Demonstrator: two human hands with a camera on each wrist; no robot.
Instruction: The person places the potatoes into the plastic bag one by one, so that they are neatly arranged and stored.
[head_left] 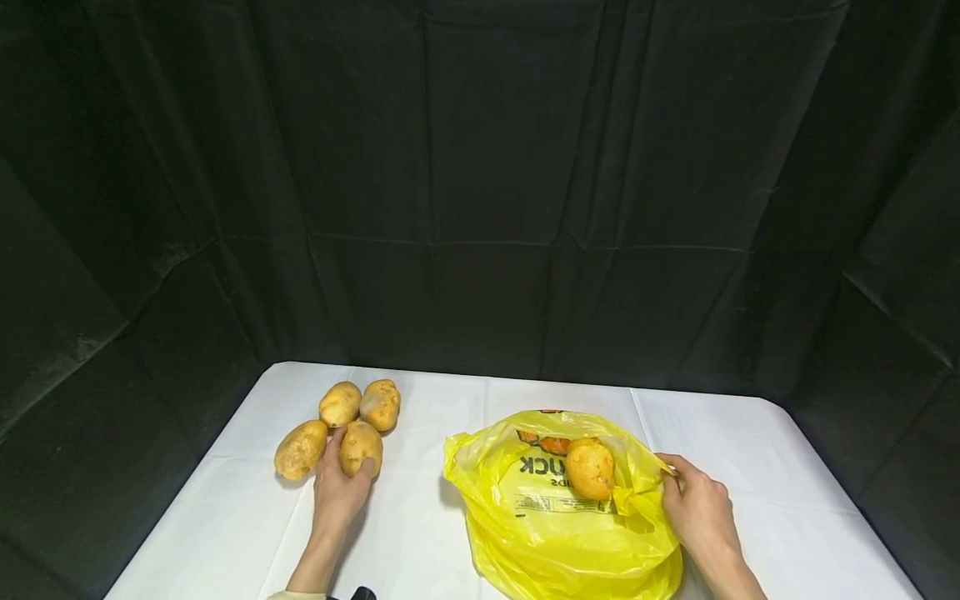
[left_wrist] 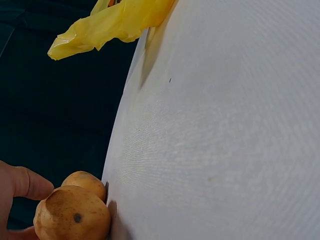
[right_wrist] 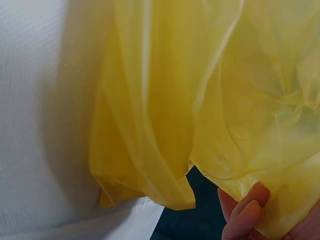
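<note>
My left hand (head_left: 341, 492) is at a potato (head_left: 362, 448) on the left of the table, thumb on one side and fingers on the other. In the left wrist view the thumb and a finger lie about that potato (left_wrist: 72, 215). Three more potatoes (head_left: 301, 450) lie close around it. My right hand (head_left: 699, 506) pinches the right edge of a yellow plastic bag (head_left: 487, 492), its mouth spread wide. One potato (head_left: 590, 468) lies in the bag's mouth. Fingertips (right_wrist: 245, 215) grip the thin plastic in the right wrist view.
A white cloth (head_left: 420, 517) covers the table. Black curtains (head_left: 480, 183) hang behind it and along both sides. A small black object (head_left: 363, 593) shows at the bottom edge, beside the left sleeve.
</note>
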